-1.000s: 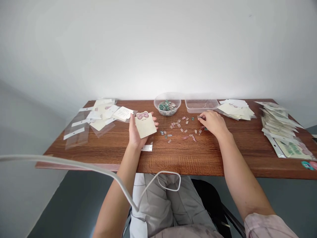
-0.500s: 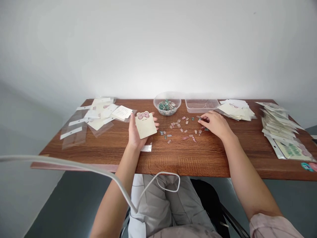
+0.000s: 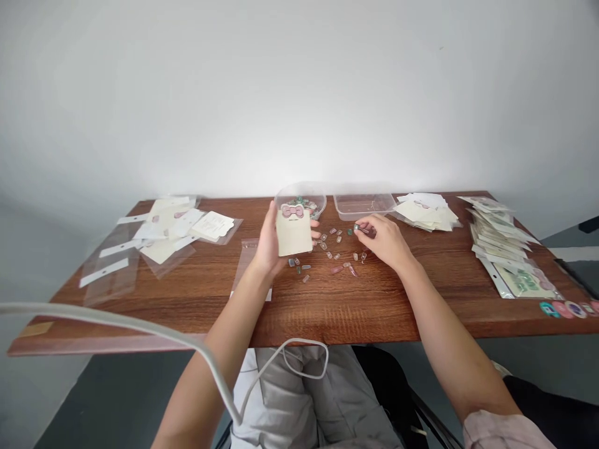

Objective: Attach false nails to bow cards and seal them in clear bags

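My left hand (image 3: pixel 270 246) holds up a cream card (image 3: pixel 294 240) with a pink bow on its top edge. The thumb is at the card's left side and the fingers show behind its right edge. Above the table, my right hand (image 3: pixel 384 238) pinches a small shiny teal piece (image 3: pixel 357 228) between thumb and fingertips. Small pink, clear and teal pieces (image 3: pixel 337 270) lie scattered on the wood between my hands; their exact kind is too small to tell. Under my left wrist lies a clear plastic bag (image 3: pixel 242 269), partly hidden.
Behind the card stands a clear round bowl (image 3: pixel 319 198) of similar pieces, beside a clear rectangular tray (image 3: pixel 364 216). Cards and bags (image 3: pixel 161 226) lie left; loose cards (image 3: pixel 428 212) and stacked packets (image 3: pixel 500 234) lie right. A white cable (image 3: pixel 206 352) crosses in front.
My right hand has lifted off the table with a small teal piece between its fingertips. The card is more upright and nearer my right hand. The whole view has shifted slightly.
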Available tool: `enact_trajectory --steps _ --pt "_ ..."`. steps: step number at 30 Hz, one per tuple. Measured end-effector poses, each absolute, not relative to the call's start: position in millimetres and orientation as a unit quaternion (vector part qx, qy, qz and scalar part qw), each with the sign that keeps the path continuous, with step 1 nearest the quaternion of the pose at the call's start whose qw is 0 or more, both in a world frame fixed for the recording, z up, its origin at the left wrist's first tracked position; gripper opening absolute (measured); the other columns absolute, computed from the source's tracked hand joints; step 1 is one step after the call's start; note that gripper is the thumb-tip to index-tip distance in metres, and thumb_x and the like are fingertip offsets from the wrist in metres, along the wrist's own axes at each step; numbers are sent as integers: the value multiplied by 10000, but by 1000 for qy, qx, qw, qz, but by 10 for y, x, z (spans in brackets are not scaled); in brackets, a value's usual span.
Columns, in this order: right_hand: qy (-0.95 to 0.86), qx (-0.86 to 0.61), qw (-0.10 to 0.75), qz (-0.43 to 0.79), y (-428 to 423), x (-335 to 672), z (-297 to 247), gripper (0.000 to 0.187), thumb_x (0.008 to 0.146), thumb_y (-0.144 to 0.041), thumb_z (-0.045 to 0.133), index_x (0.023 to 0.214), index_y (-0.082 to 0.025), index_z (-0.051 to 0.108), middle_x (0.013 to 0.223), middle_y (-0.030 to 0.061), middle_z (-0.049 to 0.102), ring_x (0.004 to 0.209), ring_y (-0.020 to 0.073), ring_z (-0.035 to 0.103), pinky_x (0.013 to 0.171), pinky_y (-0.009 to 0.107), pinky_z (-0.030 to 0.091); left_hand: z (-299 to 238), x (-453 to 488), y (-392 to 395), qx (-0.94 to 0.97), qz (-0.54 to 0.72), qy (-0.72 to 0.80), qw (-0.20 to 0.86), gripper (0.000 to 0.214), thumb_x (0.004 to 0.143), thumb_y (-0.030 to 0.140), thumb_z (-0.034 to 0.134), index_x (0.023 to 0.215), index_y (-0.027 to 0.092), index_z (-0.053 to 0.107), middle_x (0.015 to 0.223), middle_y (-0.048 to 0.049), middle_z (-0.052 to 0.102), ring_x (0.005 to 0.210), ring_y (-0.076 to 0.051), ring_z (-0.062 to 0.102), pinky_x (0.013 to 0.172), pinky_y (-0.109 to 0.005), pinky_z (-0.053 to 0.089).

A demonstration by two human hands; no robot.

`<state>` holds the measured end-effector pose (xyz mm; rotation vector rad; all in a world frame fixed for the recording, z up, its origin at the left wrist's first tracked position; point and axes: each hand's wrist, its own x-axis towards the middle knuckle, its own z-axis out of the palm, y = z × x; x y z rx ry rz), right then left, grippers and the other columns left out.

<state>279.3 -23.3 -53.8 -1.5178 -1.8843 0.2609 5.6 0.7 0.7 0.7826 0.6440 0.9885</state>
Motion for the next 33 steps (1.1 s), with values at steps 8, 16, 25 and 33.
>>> enact_trajectory --steps 8,16,25,33 --pt "-720 -447 522 97 -422 2407 -419 131 939 -219 664 1065 -248 682 1038 54 736 883 193 691 711 344 582 -128 446 53 320 392 307 806 756 1015 702 310 1100 75 723 915 -181 791 716 -259 767 656 -374 630" --pt "-729 -403 538 129 -629 2090 -387 206 915 -205 716 1100 -296 700 1168 75 630 855 180 664 608 323 572 -247 541 -190 287 372 264 842 451 895 608 634 899 163 710 783 -72 762 825 -276 768 697 -326 579" --pt "-719 -428 540 92 -639 2022 -417 204 891 -214 752 1060 -325 720 1224 74 601 1191 283 640 978 520 584 -251 580 -218 294 385 252 837 430 897 576 644 939 154 716 846 -69 761 871 -270 754 774 -343 569" --pt "-721 -433 534 89 -635 2027 -442 206 885 -212 759 1054 -328 735 1236 69 596 1144 274 647 985 535 580 -279 599 -241 292 369 249 847 477 910 588 635 1084 149 710 927 -89 771 891 -280 763 785 -356 578"
